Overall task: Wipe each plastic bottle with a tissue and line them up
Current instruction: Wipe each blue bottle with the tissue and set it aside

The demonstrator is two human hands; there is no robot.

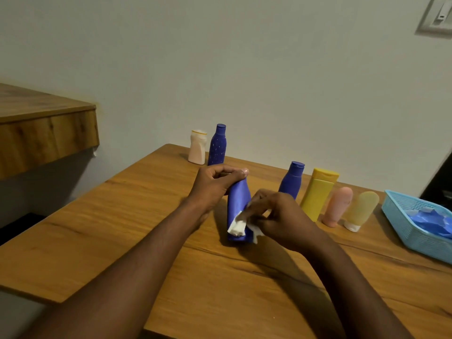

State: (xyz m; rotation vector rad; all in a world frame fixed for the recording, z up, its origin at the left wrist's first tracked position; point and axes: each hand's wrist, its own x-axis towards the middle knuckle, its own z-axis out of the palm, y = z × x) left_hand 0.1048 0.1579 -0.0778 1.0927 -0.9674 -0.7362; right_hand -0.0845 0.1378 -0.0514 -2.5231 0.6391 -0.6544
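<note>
**Blue bottle under the tissue, its top lost inside the left grip**

Blue plastic shows only along the body of the bottle [238, 204] being wiped. Its upper end is covered by the curled fingers of the left grip [212, 184], so no cap can be made out. Its base looks set on the wooden tabletop [146, 216], with the body leaning a little. The right grip [276, 216] is closed in a pinch on a white tissue [237, 227] and presses it against the lower part of that bottle. Part of the tissue is tucked under the fingers, and only crumpled folds show.

Just beyond the left grip stand a cream bottle [197, 148] and a dark speckled blue bottle [217, 145], close together by the wall. The foot of the speckled one is hidden behind the knuckles.

Beyond the right grip and off to its right runs a row: a smaller blue bottle [291, 179], partly covered by the hand, then a yellow bottle [318, 192], a pink tube [338, 206] and a pale yellow tube [360, 209] that stands on its white cap.

Further right of that row sits a light blue mesh basket [411, 231], cut off by the frame edge. It holds something glossy and blue [430, 222]. What that is cannot be told.

Well to the left of the left grip a wooden shelf [44, 133] juts from the wall, cropped at the edge. A wall switch [437, 15] is clipped by the top right corner
</note>
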